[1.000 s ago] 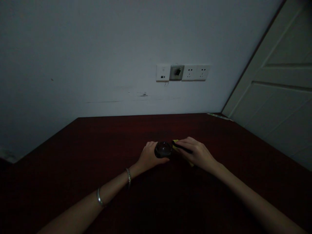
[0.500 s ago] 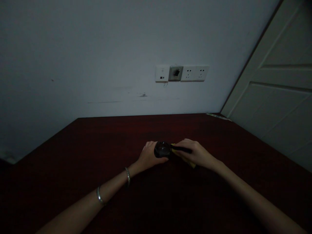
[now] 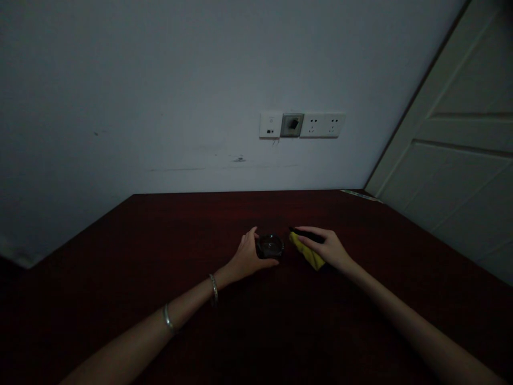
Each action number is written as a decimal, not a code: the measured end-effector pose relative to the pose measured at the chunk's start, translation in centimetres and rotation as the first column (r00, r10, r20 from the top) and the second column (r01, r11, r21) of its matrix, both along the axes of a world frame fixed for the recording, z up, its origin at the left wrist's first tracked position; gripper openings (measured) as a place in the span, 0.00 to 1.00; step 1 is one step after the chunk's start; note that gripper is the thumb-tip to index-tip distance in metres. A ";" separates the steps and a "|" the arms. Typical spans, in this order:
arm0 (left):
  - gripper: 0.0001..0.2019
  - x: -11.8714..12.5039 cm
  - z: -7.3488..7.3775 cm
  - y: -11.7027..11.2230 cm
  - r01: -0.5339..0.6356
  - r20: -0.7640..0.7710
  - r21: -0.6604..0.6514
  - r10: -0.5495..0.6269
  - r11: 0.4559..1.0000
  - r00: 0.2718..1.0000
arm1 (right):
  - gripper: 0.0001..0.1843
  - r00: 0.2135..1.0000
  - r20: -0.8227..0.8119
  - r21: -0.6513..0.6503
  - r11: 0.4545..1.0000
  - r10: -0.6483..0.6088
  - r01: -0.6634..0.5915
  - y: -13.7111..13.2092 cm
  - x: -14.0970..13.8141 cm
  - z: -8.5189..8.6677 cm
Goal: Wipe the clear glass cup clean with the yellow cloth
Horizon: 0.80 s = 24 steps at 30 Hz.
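Observation:
A round dark glass dish, like an ashtray, sits near the middle of the table. Wrapped round its left side is my left hand, thumb in front and fingers behind. My right hand, to the right of the dish and apart from it, grips a slim black stick-like tool pointing left; its exact kind is too dark to make out. Below that tool, a folded yellow cloth is under the same hand, its lower end reaching the tabletop.
The dark red wooden table meets a pale wall. Sockets and switches are set in the wall. A white panelled door rises at the right, and a thin strip lies at the far right table corner.
My right hand has drawn right, taking the black tool and yellow cloth away from the dish. The dish, tilted up before, now sits flatter, still in my left hand. The view has shifted slightly.

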<state>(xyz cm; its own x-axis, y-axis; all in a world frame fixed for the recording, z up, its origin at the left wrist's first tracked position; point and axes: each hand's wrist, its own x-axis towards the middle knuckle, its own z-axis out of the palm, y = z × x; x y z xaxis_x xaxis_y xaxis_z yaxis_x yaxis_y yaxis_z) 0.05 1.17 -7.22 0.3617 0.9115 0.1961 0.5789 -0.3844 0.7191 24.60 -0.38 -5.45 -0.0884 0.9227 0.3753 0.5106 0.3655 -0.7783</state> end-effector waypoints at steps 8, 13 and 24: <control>0.34 -1.0 0.3 0.1 0.019 0.050 -0.081 -0.015 0.997 0.999 | 0.17 0.999 -0.045 -0.030 0.999 -0.019 0.018 0.1 0.2 -0.2; 0.34 -1.2 0.5 0.4 0.096 0.052 -0.097 -0.092 0.991 0.994 | 0.18 0.999 -0.039 -0.037 0.999 -0.012 0.010 0.3 0.2 -0.7; 0.43 -0.6 -0.4 0.3 0.112 -0.136 0.103 -0.097 0.988 0.986 | 0.18 0.970 0.218 0.110 0.985 0.108 -0.134 0.9 -0.2 1.7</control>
<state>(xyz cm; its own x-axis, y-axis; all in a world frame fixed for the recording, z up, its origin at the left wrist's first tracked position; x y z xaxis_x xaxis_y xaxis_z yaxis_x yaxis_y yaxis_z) -0.51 1.43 -7.60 0.4830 0.8427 0.2380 0.6174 -0.5204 0.5899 24.44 0.49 -3.74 -0.2852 0.8484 0.4460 0.6040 0.5204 -0.6036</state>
